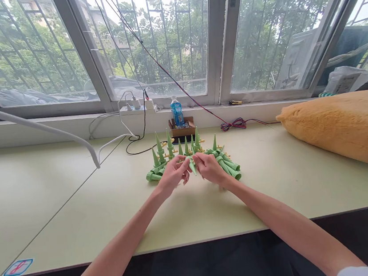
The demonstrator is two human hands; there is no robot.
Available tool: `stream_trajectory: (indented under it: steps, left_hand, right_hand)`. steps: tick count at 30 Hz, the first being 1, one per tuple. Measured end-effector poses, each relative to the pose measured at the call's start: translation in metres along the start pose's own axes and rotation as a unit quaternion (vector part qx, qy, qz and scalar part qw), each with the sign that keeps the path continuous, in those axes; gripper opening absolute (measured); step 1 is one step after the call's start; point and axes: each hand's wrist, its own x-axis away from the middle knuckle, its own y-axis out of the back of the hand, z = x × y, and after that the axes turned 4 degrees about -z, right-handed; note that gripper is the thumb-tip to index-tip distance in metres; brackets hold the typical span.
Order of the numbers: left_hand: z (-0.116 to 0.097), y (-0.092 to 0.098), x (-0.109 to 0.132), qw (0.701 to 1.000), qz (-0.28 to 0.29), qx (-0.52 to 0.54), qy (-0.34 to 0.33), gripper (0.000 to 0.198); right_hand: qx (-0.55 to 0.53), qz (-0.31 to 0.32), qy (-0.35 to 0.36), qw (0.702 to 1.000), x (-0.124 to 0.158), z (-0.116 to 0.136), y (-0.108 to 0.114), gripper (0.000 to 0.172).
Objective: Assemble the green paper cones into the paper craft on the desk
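Observation:
Low over the table, between both hands, is a green plastic watering spike (pixel 192 167), its pointed tip slanting down toward me. The thumb and fingers of my left hand (pixel 174 174) are closed on it from the left. At its upper end my right hand (pixel 210 168) pinches with thumb and forefinger; the exact part in that pinch is hidden. Just behind stand several upright green spikes (pixel 169 143), some with small yellow valves. More green pieces (pixel 232 168) lie in a pile right of my right hand, and others (pixel 155 175) lie left of my left hand.
A small cardboard box (pixel 183 131) with a blue-liquid bottle (pixel 177 112) stands behind the spikes. A coiled red-black cable (pixel 234 124) and a power strip (pixel 133 110) are by the window. An orange plush cushion (pixel 340 130) lies right; a white bent tube (pixel 52 132) crosses left.

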Motion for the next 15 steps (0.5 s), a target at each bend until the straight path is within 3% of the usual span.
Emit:
stream_trajectory:
  steps: [9, 15]
  left_hand:
    - [0.008, 0.001, -0.001, 0.991, -0.023, -0.093, -0.096, 0.039]
    - [0.012, 0.000, 0.000, 0.967, -0.049, -0.196, -0.158, 0.027]
  right_hand:
    - [-0.085, 0.020, -0.060, 0.994, 0.000, 0.008, 0.003, 0.047]
    - [-0.203, 0.052, -0.132, 0.969, -0.001, 0.011, 0.004, 0.045]
